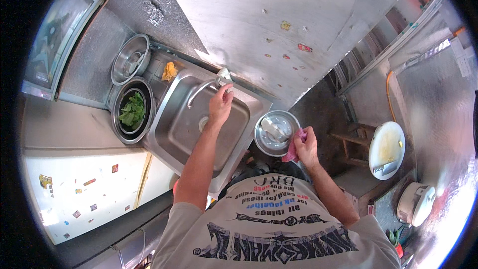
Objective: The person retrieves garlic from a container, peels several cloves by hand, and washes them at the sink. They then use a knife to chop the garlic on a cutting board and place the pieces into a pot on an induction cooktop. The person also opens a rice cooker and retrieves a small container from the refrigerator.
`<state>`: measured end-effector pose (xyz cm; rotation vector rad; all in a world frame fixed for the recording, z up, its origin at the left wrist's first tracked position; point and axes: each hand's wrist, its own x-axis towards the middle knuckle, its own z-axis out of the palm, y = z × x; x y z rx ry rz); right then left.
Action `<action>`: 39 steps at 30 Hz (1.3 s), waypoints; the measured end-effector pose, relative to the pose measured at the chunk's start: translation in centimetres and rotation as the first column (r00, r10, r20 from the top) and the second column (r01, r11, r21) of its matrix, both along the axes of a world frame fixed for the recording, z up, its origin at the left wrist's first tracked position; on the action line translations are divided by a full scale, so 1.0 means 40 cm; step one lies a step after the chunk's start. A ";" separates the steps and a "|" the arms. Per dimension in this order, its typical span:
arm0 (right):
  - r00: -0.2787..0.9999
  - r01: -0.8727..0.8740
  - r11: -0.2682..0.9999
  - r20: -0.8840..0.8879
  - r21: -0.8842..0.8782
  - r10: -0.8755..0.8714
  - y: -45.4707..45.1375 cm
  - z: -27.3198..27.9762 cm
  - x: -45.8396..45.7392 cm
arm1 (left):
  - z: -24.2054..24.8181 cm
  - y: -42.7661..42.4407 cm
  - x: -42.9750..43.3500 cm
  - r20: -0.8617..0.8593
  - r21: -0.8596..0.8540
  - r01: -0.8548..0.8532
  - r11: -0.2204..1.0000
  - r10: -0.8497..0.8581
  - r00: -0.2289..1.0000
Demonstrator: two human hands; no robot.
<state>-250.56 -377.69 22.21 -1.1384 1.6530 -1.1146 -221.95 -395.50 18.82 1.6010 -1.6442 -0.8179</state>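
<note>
My left hand (221, 104) is over the sink (183, 130), with its fingers at the base of the curved metal faucet (198, 91). Whether the fingertips touch the faucet handle is hard to tell. No water stream shows. My right hand (306, 147) grips a pink cloth (293, 150) against the rim of a shiny metal bowl (277, 147). The bowl is beside the right edge of the sink, above the floor. Inside it is a pale patch, either a flat thing or a reflection.
Left of the sink are a metal basin (118, 71) and a bowl of leafy greens (132, 110). A yellow cloth (169, 71) lies behind. At right, a cleaver (385, 170) rests on a round cutting board (387, 142), near a lidded pot (412, 203) and a wooden stool (349, 140).
</note>
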 end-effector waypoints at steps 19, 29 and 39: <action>0.998 0.018 1.000 -0.063 -0.025 -0.020 0.004 -0.022 -0.009 | -0.091 0.105 0.051 -0.581 0.164 -0.264 0.950 0.309 0.753; 1.000 -0.014 0.996 0.011 0.088 0.013 0.006 0.018 0.003 | -0.281 0.027 0.294 -0.714 0.554 -0.527 0.645 0.693 0.098; 0.998 -0.008 0.993 0.064 0.114 0.000 0.009 0.019 0.002 | -0.222 0.037 0.267 -0.645 0.506 -0.571 0.646 0.724 0.247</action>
